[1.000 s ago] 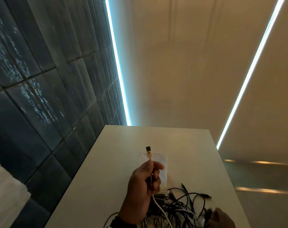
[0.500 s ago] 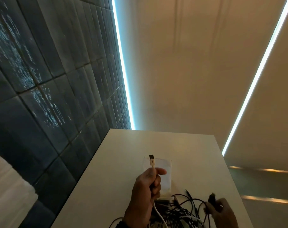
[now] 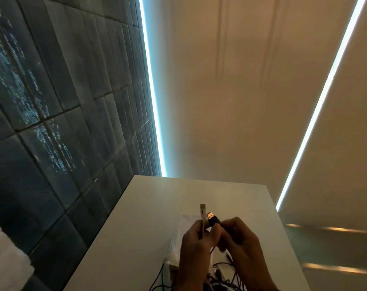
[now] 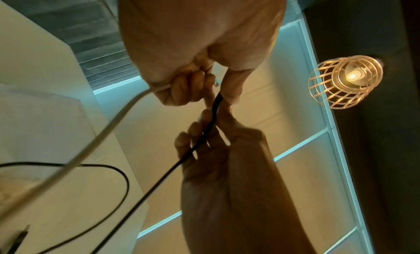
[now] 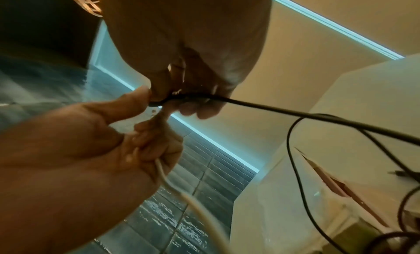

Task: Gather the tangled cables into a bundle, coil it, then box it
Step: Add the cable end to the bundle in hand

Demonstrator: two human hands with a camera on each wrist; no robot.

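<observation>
My left hand (image 3: 205,233) grips a white cable (image 3: 203,221), its USB plug standing up above the fist. Right beside it is the black plug of a black cable (image 3: 212,219). My right hand (image 3: 227,228) pinches that black cable just below the plug, and my left thumb touches it too. In the left wrist view the white cable (image 4: 127,114) runs out of my curled fingers and the black cable (image 4: 204,132) passes between both hands. The tangle of cables (image 3: 222,277) lies on the white table (image 3: 140,227) under my hands. A white box (image 3: 185,224) lies behind them.
A dark tiled wall (image 3: 63,122) runs along the table's left side. The table's right edge drops to the floor (image 3: 325,259). A lit wire-cage lamp (image 4: 345,80) hangs overhead. The far half of the table is bare.
My right hand lifted the black plug out of the tangle and brought it up to my left hand. The two plugs now stand side by side.
</observation>
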